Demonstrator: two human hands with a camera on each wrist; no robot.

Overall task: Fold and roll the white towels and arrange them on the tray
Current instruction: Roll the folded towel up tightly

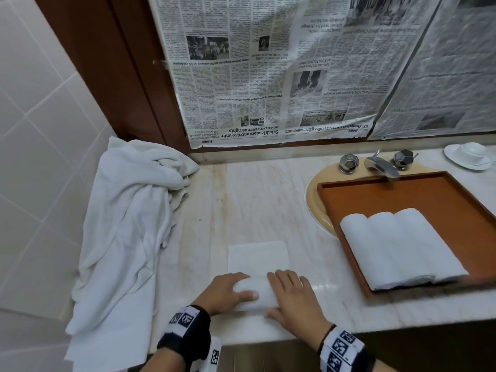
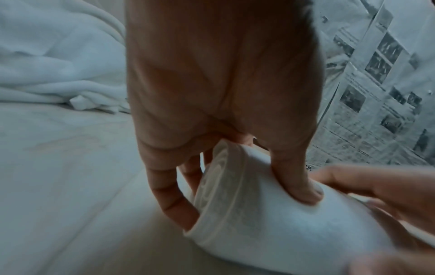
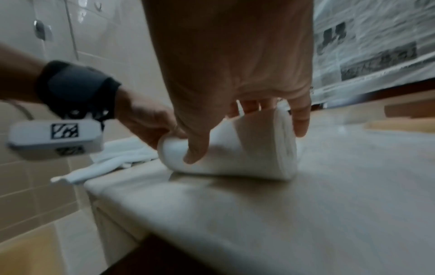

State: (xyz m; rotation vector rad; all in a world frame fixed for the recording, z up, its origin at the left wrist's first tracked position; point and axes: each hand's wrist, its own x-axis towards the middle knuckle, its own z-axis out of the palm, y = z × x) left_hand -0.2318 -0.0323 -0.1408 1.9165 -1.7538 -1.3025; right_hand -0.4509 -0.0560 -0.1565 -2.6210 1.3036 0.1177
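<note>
A white towel (image 1: 259, 257) lies folded into a strip on the marble counter, its near end wound into a roll (image 1: 257, 294). My left hand (image 1: 241, 287) grips the roll's left end and my right hand (image 1: 279, 294) grips its right end. In the left wrist view the left hand (image 2: 235, 191) has its thumb pressed into the roll (image 2: 259, 223) and its fingers behind it. The right wrist view shows the right hand (image 3: 247, 135) curled over the roll (image 3: 247, 160), thumb in front. Three rolled white towels (image 1: 397, 248) lie side by side on the brown tray (image 1: 402, 194).
A heap of loose white towels (image 1: 128, 210) drapes over the counter's left end. The tray sits across the sink (image 1: 314, 200), below the faucet (image 1: 381, 165). A white cup and saucer (image 1: 468, 154) stand at the back right. Newspaper (image 1: 268, 76) covers the wall behind.
</note>
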